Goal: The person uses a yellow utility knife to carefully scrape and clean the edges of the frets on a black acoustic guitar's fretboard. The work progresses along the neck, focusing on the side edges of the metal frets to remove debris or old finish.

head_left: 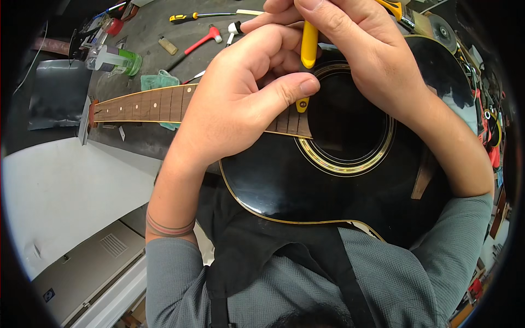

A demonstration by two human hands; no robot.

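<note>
A black acoustic guitar (284,191) lies face up in front of me, its neck pointing left. Its brown fretboard (139,106) has pale dot inlays, and a gold-lined ring (350,168) circles the sound hole. My right hand (377,65) is closed at the upper end of a yellow tool (309,46), above the sound hole. My left hand (235,101) curls around the lower part, its thumb crossing in front. Below that thumb shows a yellow end with a screw, over the fretboard's end. The fingers hide the tool's middle, so its exact kind is unclear.
On the grey bench beyond lie a red hammer (199,46), a yellow-black screwdriver (191,17), a lighter-like piece (168,46) and a green cloth (158,81). A clear bottle with green (120,60) stands left. A paintbrush (402,15) and a tape roll (442,33) sit far right.
</note>
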